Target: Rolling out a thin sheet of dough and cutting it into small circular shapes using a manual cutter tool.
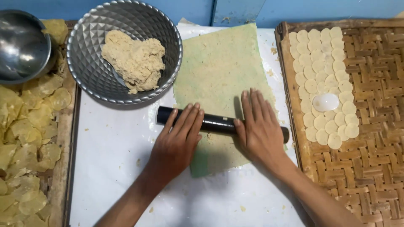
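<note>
A dark cylindrical rolling pin (216, 123) lies across a thin green-tinted sheet of dough (219, 71) spread on a white surface (113, 151). My left hand (179, 141) rests flat on the pin's left part, fingers stretched forward. Over the pin's right part my right hand (257, 126) lies palm down, fingers reaching onto the dough sheet. Neither hand curls around the pin; both press on it from above.
A faceted metal bowl (86, 63) with a lump of beige dough (134, 59) stands at the back left. A woven tray (374, 126) on the right carries several round dough discs (315, 54) and a clear round cutter (325, 102). Dried yellowish discs (25, 138) and another steel bowl (19, 46) are at the left.
</note>
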